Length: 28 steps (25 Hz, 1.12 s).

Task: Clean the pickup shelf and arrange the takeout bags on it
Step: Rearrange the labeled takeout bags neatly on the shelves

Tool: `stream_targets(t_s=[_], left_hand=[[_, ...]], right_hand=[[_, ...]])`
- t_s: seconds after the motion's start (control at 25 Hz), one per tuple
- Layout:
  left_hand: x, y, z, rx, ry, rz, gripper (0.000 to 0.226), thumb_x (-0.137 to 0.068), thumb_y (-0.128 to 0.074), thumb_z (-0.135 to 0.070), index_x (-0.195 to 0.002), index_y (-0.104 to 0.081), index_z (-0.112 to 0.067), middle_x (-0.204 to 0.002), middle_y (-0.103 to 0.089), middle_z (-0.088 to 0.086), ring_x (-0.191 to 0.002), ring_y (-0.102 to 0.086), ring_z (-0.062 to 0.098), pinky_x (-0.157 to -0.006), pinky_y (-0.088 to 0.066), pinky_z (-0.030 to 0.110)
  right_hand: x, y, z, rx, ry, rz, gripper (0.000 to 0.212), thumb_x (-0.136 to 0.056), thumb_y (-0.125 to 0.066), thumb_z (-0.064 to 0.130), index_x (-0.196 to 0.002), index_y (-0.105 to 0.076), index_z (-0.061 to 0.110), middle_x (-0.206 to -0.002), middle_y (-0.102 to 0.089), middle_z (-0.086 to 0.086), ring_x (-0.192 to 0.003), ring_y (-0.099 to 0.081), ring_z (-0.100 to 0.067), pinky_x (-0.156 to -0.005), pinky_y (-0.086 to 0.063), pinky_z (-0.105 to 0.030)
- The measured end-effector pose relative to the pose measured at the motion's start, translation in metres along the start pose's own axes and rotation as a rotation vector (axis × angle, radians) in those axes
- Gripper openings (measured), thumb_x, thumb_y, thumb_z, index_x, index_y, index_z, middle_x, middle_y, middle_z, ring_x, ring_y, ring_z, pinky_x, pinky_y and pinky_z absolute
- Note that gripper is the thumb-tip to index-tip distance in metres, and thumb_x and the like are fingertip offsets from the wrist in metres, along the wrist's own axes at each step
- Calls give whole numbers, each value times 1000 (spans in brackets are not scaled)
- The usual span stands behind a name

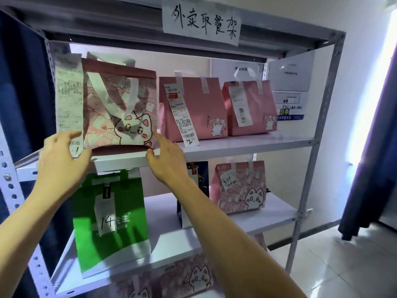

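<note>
A pink cat-print takeout bag [111, 104] with a long receipt on its left stands at the left end of the upper shelf board [247, 145]. My left hand [62, 160] touches its lower left corner, over the receipt's bottom. My right hand [167, 160] touches its lower right corner at the board's front edge. Fingers of both hands are spread against the bag. Two plain pink bags [193, 108] [250, 108] stand to its right. On the middle shelf [279, 214] are a green bag marked 14 [111, 222], a dark bag [197, 168] partly behind my right arm, and a pink cat bag [240, 188].
A paper sign with handwriting [202, 20] hangs on the rack's top rail. More pink cat bags [193, 278] sit on the lowest shelf. Dark curtains hang at the far left [19, 82] and at the right [369, 147]. Grey tiled floor [343, 265] lies right of the rack.
</note>
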<state>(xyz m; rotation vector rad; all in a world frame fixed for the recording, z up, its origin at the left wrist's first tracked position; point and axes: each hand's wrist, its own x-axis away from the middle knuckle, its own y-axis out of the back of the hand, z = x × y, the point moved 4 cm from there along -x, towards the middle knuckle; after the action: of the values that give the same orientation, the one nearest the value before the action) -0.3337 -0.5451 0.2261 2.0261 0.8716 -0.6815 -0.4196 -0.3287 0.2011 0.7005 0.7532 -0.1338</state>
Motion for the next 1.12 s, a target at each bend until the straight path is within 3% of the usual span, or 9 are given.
stream_targets(t_s=[0.12,0.24,0.32,0.56,0.68,0.84,1.12], left_hand=[[21,-12,-29,29,-85,21,42,-90,-61,-10,-131,-56,-17,-134,-53,19,-116,-51,5,-103,-38,51],[41,-37,-65,54,-118,71,36,-90,-61,-8,-125,-61,-17,-127,-60,12,-117,-52,25,-100,-42,48],[56,-60,-92,76,-99,89,33,-92,-61,-11,-124,-61,-19,-127,-60,9,-117,-53,28,-99,-43,47],[82,-148,-183,165,-97,137,30,-94,-60,-12,-121,-62,-23,-128,-55,-1,-111,-48,13,-94,-35,29],[94,-190,-221,219,-85,162,29,-96,-58,-14,-121,-60,-27,-132,-53,-6,-125,-44,16,-101,-34,28],[101,-233,-262,249,-100,180,29,-95,-58,-15,-120,-59,-31,-119,-51,-15,-103,-47,13,-98,-43,35],[71,-299,-311,311,-123,261,33,-97,-54,-24,-129,-53,-33,-135,-50,-14,-123,-47,9,-100,-40,29]], right_hand=[[11,16,-9,-49,73,-27,45,-98,-53,24,-142,-50,16,-126,-64,-8,-115,-54,-28,-104,-43,-47],[22,39,-29,-85,129,-36,40,-96,-55,19,-136,-56,15,-121,-66,-8,-112,-55,-26,-103,-44,-46],[26,58,-52,-79,142,-36,42,-95,-56,19,-137,-56,15,-123,-66,-8,-113,-55,-26,-104,-43,-44],[17,130,-148,-35,95,-41,45,-97,-54,24,-142,-52,20,-136,-62,1,-127,-51,-18,-113,-37,-38],[12,161,-200,-22,56,-38,44,-98,-52,29,-141,-51,25,-135,-61,5,-126,-50,-15,-111,-40,-39],[7,201,-258,9,3,-84,42,-96,-54,32,-138,-52,31,-129,-63,9,-119,-53,-12,-105,-46,-41],[-37,251,-330,-7,-78,-151,40,-98,-57,28,-138,-53,31,-134,-60,6,-118,-53,-13,-98,-48,-37]])
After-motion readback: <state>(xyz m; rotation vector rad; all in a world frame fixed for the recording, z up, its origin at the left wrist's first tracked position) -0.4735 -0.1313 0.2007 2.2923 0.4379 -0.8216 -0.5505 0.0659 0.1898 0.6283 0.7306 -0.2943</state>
